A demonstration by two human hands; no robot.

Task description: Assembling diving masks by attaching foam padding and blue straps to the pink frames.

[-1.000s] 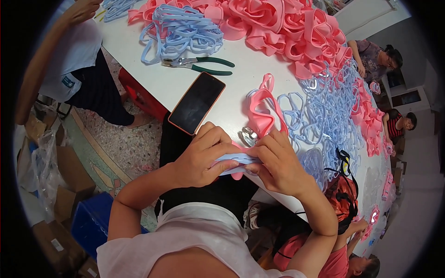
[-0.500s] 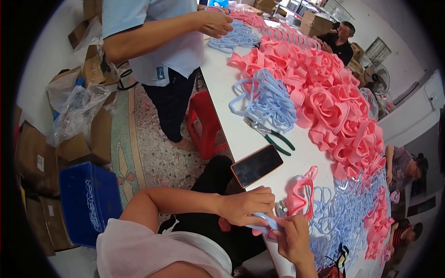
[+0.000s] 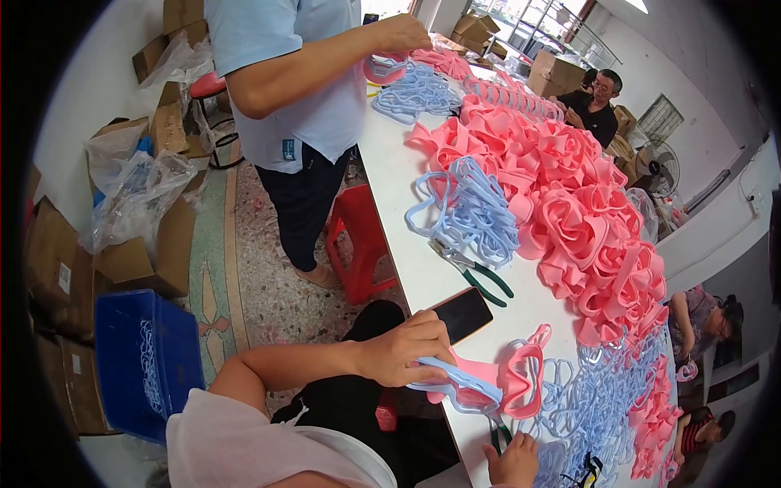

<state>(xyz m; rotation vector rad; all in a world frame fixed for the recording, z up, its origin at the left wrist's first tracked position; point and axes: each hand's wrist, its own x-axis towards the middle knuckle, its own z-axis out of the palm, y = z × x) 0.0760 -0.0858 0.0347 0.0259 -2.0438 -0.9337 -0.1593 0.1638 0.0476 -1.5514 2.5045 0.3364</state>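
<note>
My left hand (image 3: 409,350) is closed on a light blue goggle frame (image 3: 464,381) with a soft pink mask skirt (image 3: 476,368) against it, held over the table's near edge. Next to it on the table lies another pink mask skirt (image 3: 521,378). My right hand (image 3: 514,461) is lower down, thumb and fingers apart, at the green handles of a pair of pliers (image 3: 498,424). The held frame partly covers these pliers. A phone (image 3: 462,315) lies just beyond my left hand, partly hidden by it.
Pink skirts (image 3: 569,179) form a big heap on the white table (image 3: 399,195). Blue frames (image 3: 586,390) lie to the right, more (image 3: 472,211) beyond the phone, beside other green-handled pliers (image 3: 472,272). A co-worker (image 3: 285,81) stands at far left, near a red stool (image 3: 358,244). A blue bin (image 3: 150,358) stands left.
My right hand has let go of the blue frame and moved down to the pliers. My left hand keeps the piece, now turned with the frame showing. The view has shifted slightly.
</note>
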